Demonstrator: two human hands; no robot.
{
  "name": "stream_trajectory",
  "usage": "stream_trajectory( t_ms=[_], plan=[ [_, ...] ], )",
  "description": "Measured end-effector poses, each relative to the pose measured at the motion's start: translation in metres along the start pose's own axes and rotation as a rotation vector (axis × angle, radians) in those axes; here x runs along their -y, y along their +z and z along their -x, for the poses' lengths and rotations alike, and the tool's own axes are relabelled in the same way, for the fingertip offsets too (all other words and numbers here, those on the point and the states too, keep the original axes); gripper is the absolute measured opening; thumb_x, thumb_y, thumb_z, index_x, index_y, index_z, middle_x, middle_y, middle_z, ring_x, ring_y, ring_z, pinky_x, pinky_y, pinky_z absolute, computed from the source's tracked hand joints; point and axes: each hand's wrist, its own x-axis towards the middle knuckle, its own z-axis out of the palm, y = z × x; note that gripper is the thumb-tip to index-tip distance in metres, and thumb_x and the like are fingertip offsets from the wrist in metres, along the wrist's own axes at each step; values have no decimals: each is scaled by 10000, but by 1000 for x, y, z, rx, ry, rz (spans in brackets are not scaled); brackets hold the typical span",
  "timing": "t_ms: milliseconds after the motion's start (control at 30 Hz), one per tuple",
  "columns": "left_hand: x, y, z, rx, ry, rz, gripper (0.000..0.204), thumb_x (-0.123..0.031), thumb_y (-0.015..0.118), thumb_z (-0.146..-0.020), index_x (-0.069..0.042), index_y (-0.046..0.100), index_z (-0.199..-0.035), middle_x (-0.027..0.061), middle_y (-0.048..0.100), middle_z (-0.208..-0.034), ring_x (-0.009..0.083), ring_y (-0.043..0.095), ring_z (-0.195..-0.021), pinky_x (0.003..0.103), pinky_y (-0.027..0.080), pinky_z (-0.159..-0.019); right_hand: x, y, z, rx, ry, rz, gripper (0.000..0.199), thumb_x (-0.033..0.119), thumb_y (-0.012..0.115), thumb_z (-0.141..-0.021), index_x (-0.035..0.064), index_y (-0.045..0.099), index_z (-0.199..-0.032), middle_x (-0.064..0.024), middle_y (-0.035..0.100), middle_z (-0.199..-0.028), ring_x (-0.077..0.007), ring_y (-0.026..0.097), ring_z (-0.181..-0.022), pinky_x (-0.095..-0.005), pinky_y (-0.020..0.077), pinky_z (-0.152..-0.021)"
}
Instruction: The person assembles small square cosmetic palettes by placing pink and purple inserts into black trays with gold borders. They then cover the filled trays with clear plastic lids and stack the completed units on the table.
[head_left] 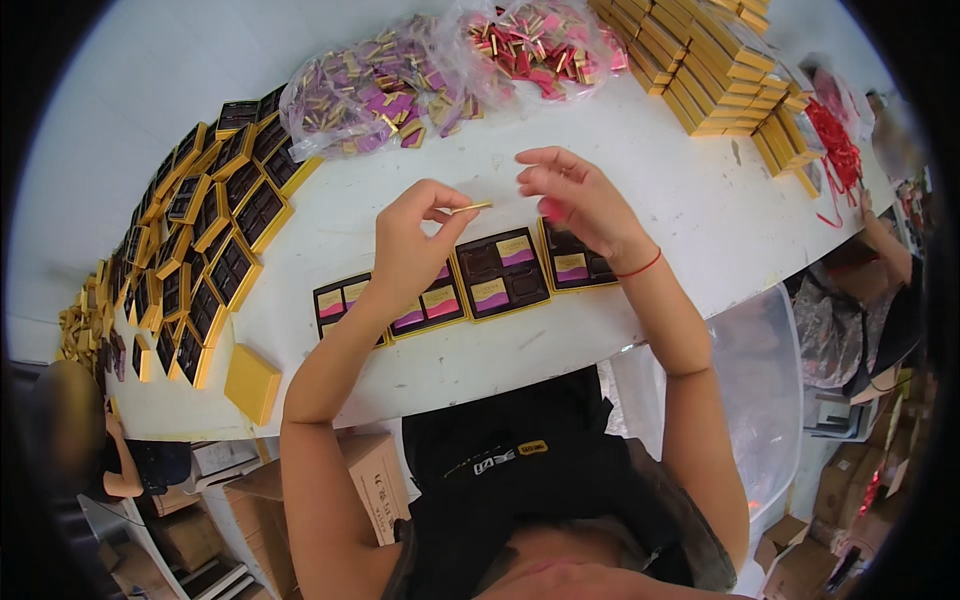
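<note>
My left hand is closed in a pinch on a thin gold-edged wrapped piece, seen edge-on above the row of boxes. To its right, my right hand is raised with curled fingers, some of them apart. A bright pink piece shows under its palm, partly hidden by the hand. Below both hands stand dark-lined boxes with gold rims. The third box has two purple-and-gold pieces set diagonally and two bare hollows. In the fourth box one such piece shows; my right hand covers part of it.
Many dark-lined gold boxes are heaped at left, with a closed gold box at the near edge. Clear bags of purple pieces and red-pink pieces lie at the back. Gold boxes are stacked far right beside red ribbon.
</note>
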Motion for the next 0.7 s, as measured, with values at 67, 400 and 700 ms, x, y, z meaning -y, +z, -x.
stream_trajectory(
  t_ms=[67,400,700],
  plan=[
    [2,-1,7,-103,303,-177,168,4,774,-761,-58,652,-859,68,663,-888,165,664,-789,270,519,-669,-5,-36,-9,140,76,-273,225,164,671,-938,51,604,-1122,-5,590,-913,-34,554,-752,-149,426,-545],
    [12,2,34,-199,602,-343,170,4,769,-745,-75,653,-841,77,662,-899,156,589,-617,235,470,-520,28,1,6,-541,-8,-816,391,393,466,-1038,15,548,-1095,-88,584,-962,-107,554,-729,-186,399,-501],
    [18,-5,16,257,-246,404,191,-5,708,-849,-9,547,-950,67,662,-877,125,655,-841,261,510,-712,-3,-39,-9,-414,-23,-756,434,380,471,-1031,8,455,-1254,-167,537,-1194,-210,582,-916,-215,449,-538]
  ],
)
